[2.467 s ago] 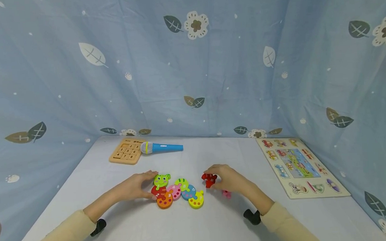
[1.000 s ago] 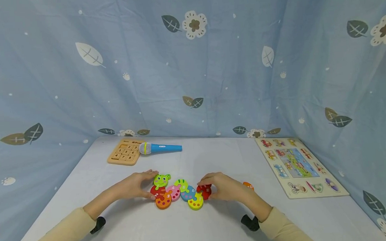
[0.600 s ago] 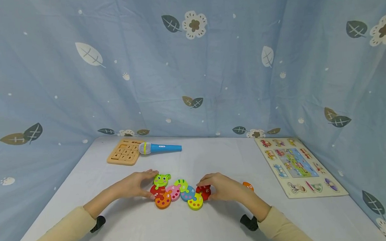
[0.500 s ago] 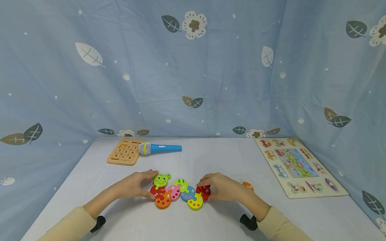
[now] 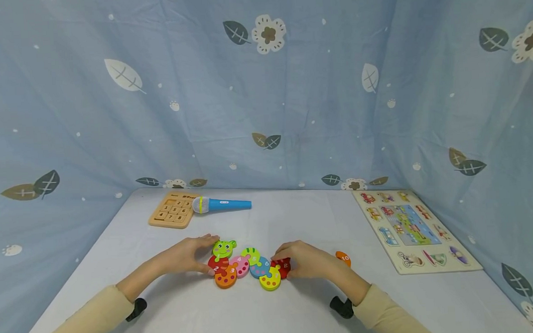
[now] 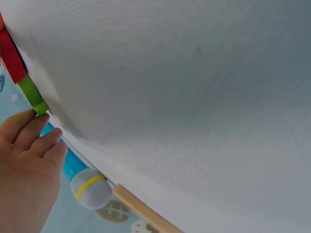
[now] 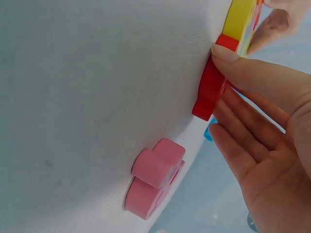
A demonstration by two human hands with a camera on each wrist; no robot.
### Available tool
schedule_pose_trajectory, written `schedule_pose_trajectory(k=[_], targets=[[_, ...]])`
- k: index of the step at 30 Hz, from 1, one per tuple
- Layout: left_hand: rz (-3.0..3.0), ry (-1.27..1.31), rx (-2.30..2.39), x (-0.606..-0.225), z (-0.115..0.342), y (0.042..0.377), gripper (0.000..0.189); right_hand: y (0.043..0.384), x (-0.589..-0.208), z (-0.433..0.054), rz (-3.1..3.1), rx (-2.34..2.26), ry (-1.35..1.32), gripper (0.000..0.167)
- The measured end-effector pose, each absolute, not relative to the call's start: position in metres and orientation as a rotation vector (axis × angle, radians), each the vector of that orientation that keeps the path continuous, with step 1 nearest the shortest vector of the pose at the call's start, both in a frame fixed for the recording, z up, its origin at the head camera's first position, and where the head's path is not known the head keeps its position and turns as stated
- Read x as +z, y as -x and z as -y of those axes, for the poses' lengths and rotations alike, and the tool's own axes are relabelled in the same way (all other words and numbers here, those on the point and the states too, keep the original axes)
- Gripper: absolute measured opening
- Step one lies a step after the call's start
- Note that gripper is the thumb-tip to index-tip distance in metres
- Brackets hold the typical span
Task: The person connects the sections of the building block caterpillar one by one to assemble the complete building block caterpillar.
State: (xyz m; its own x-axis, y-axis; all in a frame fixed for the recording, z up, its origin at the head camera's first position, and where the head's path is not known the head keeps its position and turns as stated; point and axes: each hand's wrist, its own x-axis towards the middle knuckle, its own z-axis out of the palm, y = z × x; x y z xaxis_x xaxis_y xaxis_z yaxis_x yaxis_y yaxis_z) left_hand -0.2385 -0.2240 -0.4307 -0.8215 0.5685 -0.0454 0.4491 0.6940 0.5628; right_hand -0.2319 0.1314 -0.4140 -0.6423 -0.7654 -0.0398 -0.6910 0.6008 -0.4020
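A wooden number caterpillar puzzle (image 5: 243,266) lies on the white table, several coloured pieces linked behind a smiling green head (image 5: 223,248). My left hand (image 5: 187,256) holds its left end, fingertips at the head and thumb at the red piece (image 5: 217,264) marked 2. At the other end, my right hand (image 5: 304,259) pinches a second red piece (image 7: 212,85) between thumb and fingers. That piece sits against the yellow piece (image 5: 270,278), flat on the table in the right wrist view. A loose pink piece (image 7: 155,167) lies nearby, hidden in the head view.
An orange piece (image 5: 343,257) marked 10 lies beyond my right wrist. Farther back are a wooden number slide puzzle (image 5: 173,210) and a blue toy microphone (image 5: 225,204). A picture peg board (image 5: 415,234) lies at the right, and a patterned blue curtain (image 5: 263,96) surrounds the table.
My right hand has brought the red piece leftward and down against the yellow piece, uncovering the orange piece and hiding the pink one. My left hand has stayed at the head end.
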Motion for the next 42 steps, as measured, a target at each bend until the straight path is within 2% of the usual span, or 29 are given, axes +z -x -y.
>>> schedule_pose_trajectory(k=[20,42], targets=[[-2.724,-0.82,0.841,-0.433,0.223,0.227,0.092,0.226,-0.415,-0.137,-2.62,-0.607,1.21,0.051],[-2.732,-0.797,0.846,-0.43,0.21,0.219,0.092,0.219,-0.412,-0.175,-2.759,-0.732,1.119,0.045]])
